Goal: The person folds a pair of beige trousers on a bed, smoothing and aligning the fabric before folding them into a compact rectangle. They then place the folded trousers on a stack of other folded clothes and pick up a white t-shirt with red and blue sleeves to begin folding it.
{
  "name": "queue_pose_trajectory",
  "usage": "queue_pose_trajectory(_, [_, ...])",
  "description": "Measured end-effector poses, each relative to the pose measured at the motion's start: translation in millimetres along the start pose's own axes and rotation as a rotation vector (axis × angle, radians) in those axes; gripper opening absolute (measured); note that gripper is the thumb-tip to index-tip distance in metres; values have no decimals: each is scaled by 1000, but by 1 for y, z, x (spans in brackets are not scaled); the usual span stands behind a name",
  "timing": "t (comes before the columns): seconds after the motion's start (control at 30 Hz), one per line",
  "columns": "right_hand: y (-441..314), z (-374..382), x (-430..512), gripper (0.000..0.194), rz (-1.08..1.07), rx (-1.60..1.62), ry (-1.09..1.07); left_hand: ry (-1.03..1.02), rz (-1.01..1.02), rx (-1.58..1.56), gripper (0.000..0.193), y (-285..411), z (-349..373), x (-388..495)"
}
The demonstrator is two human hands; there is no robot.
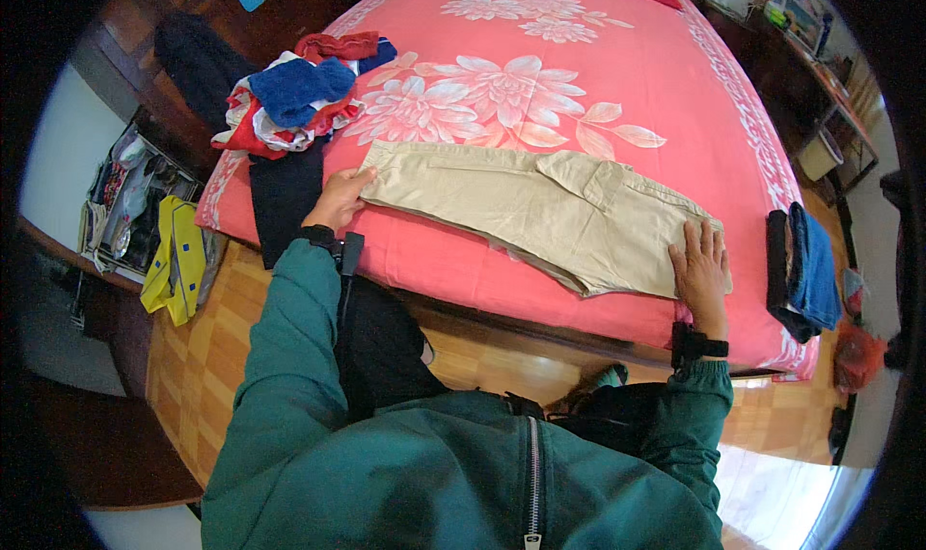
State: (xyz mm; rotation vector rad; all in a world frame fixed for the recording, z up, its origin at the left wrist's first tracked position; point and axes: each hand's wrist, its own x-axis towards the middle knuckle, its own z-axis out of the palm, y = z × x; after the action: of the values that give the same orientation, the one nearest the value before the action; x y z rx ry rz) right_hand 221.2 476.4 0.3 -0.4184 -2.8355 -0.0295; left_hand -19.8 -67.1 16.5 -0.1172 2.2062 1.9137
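Beige cargo trousers (499,196), folded lengthwise, lie across the near part of a bed with a pink floral sheet (651,65). The leg hems point left and the waist lies at the right. My left hand (341,194) grips the hem end, thumb on top and the fingers partly hidden. Flat on the waist end rests my right hand (700,268), its fingers a little spread and holding nothing. A side pocket flap shows on the upper face of the trousers.
A heap of red, white and blue clothes (289,102) sits at the bed's left side, above a black garment (286,196). Folded jeans and dark clothes (814,268) are stacked at the right corner. A yellow bag (177,253) is beside a crammed rack (134,196) at left.
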Motion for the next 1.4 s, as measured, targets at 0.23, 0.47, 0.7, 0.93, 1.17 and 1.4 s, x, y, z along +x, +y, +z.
queue_pose_trajectory(0.23, [-20, -14, 2, 53, -8, -18, 34, -64, 4, 363, 34, 3, -2, -4])
queue_pose_trajectory(0.47, [-124, -46, -31, 30, -671, 463, 179, 10, -23, 137, 36, -3, -2, 0])
queue_pose_trajectory(0.7, [-145, -33, -35, 11, -599, 81, 93, 80, -86, 131, 33, 1, 1, -1])
queue_pose_trajectory(0.93, [-138, -36, -35, 11, -582, 221, 128, -65, -49, 267, 28, 13, -6, 0])
queue_pose_trajectory(1.17, [-128, -38, -28, 21, -548, 548, -208, 187, 5, 623, 37, 1, -5, 10])
queue_pose_trajectory(1.4, [-114, -18, -20, 48, -508, 269, 93, 264, 228, 1271, 41, 6, -3, 0])
